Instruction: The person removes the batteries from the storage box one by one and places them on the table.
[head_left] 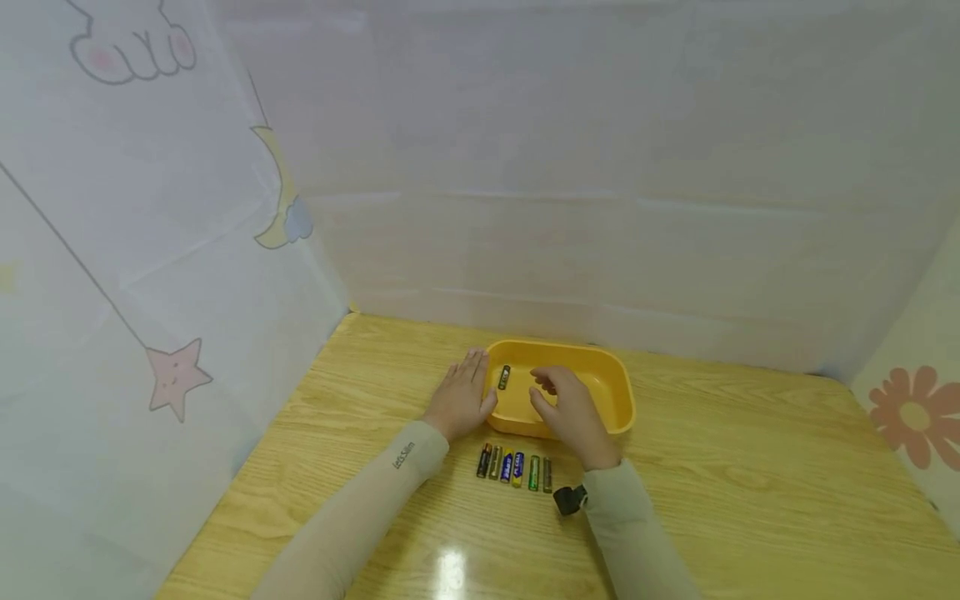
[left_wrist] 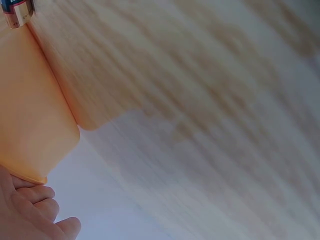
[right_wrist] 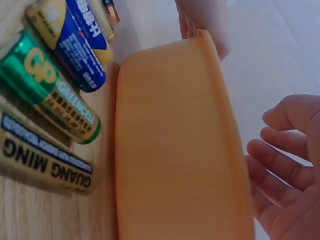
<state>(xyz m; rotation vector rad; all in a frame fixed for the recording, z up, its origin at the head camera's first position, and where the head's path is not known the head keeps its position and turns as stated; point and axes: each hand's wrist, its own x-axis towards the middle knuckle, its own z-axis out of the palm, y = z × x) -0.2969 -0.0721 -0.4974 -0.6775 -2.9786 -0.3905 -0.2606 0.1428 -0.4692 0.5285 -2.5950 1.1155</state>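
Note:
A yellow plastic basin (head_left: 622, 392) stands on the wooden table, with one battery (head_left: 504, 377) lying inside near its left end. My left hand (head_left: 461, 396) rests against the basin's left rim, its fingers straight. Over the basin's middle hovers my right hand (head_left: 568, 408), thumb and fingers loosely bent and apart with nothing between them. In front of the basin several batteries lie in a row, among them a blue and yellow one (head_left: 518, 469), a green and gold GP one (right_wrist: 52, 87) and a gold Guang Ming one (right_wrist: 47, 157).
A black device (head_left: 570, 500) is strapped at the right wrist, just right of the battery row. White cloth walls (head_left: 600, 208) with printed drawings close off the table's back and sides. The wooden tabletop (head_left: 750, 467) extends to the right of the basin.

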